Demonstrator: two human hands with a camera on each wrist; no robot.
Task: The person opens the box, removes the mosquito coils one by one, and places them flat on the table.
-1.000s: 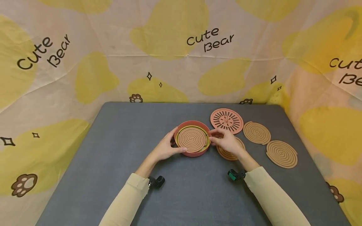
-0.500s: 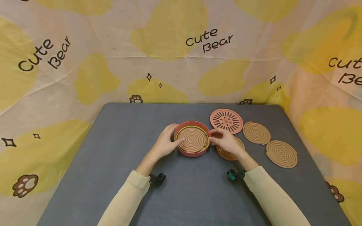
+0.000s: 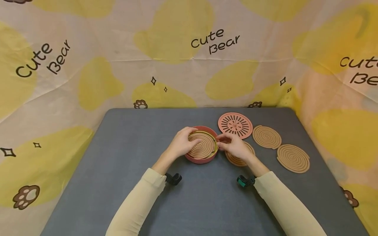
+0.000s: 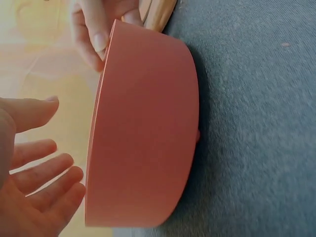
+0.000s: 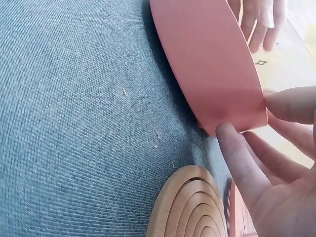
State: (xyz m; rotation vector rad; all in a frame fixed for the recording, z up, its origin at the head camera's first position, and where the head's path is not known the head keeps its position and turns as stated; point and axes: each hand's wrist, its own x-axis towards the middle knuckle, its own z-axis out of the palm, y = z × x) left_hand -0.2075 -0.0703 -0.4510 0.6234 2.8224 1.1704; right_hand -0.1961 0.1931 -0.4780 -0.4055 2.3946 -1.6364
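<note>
A round red mosquito coil holder (image 3: 199,161) sits on the table, with a tan mosquito coil (image 3: 201,146) lying inside a yellow-green ring. My left hand (image 3: 182,142) is over its left rim, fingers spread and holding nothing; the left wrist view shows the fingertips right by the rim edge. With thumb and fingers, my right hand (image 3: 237,147) grips the holder's right side at the rim. In the right wrist view one fingertip (image 5: 226,131) presses the outer wall.
Behind the right hand lies the pink slotted lid (image 3: 235,126). Another coil (image 3: 236,159) is partly under the right hand. Two more coils, one at the back (image 3: 266,137) and one nearer (image 3: 293,159), lie to the right on the grey table (image 3: 141,131). Patterned cloth hangs behind.
My left hand has let go of the holder's left side and moved up and right over its rim. The right hand keeps its grip; the holder has hardly moved.
</note>
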